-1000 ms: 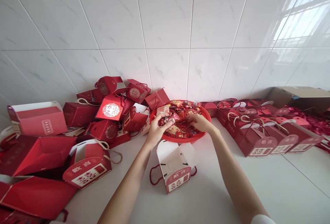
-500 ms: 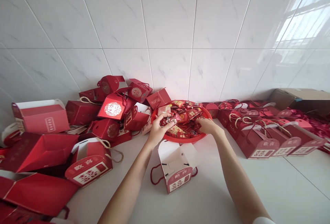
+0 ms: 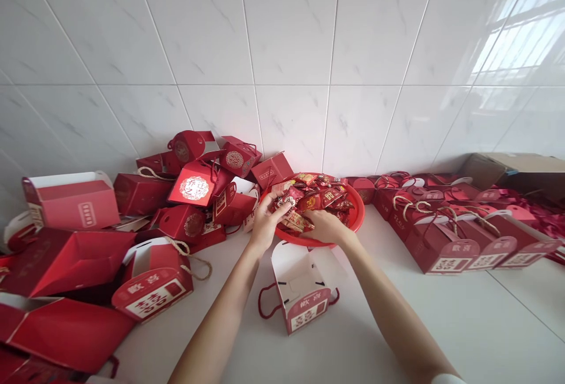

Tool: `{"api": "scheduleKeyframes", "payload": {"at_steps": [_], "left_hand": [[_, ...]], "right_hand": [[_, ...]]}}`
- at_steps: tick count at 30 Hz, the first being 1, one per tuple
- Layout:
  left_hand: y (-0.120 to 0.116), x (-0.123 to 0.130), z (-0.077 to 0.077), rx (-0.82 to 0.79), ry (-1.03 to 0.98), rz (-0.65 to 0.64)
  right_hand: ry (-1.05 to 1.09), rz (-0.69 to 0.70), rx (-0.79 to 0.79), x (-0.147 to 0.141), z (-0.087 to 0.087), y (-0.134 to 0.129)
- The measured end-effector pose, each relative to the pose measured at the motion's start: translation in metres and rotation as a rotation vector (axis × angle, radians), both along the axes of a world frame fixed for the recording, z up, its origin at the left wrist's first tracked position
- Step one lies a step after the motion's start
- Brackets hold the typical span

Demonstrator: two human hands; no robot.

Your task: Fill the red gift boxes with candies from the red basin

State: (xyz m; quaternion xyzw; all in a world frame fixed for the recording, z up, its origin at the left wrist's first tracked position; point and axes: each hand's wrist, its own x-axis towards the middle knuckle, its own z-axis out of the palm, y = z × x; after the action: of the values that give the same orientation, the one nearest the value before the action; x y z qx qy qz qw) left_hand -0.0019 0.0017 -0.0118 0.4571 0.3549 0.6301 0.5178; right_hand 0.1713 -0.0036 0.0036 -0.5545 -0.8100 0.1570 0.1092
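A red plastic basin full of wrapped candies stands against the wall. My left hand is at the basin's left side, closed on a few wrapped candies between thumb and fingers. Down in the basin, my right hand touches the pile, its thumb and fingers apart and their tips partly hidden among candies. In front of the basin sits an opened red gift box with a white inside, dark red cord handles and its flaps up.
Several red boxes, many with lids up, are heaped at the left. Rows of red boxes with rope handles stand at the right. A brown cardboard box is at the far right. White tiled wall rises behind.
My right hand has moved left across the basin, from its right side to the middle of the candies. My left hand has stayed nearly in place, still holding candies.
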Motion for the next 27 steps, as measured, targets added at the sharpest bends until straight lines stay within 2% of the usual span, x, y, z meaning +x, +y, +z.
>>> {"api": "scheduleKeyframes", "payload": {"at_steps": [5, 11, 15, 20, 22, 25, 27], "left_hand": [[0.002, -0.002, 0.000, 0.009, -0.069, -0.010], [0.005, -0.004, -0.002, 0.018, -0.181, -0.022], [0.005, -0.004, 0.000, -0.001, -0.248, -0.017], [0.006, -0.006, -0.001, 0.012, -0.310, -0.015], [0.008, -0.008, -0.002, 0.009, -0.339, -0.004], [0.011, -0.011, -0.004, 0.004, -0.345, 0.001], [0.012, -0.012, -0.006, 0.003, -0.345, -0.013]], "right_hand": [[0.101, 0.000, 0.001, -0.010, -0.009, 0.005], [0.291, -0.011, 0.026, 0.010, -0.001, 0.011], [0.435, -0.105, 0.050, 0.032, 0.005, 0.018], [0.512, -0.305, 0.055, 0.058, 0.006, 0.024], [0.491, -0.405, 0.113, 0.063, 0.005, 0.024], [0.410, -0.549, 0.309, 0.058, 0.007, 0.022], [0.332, -0.508, 0.406, 0.046, 0.010, 0.019]]}}
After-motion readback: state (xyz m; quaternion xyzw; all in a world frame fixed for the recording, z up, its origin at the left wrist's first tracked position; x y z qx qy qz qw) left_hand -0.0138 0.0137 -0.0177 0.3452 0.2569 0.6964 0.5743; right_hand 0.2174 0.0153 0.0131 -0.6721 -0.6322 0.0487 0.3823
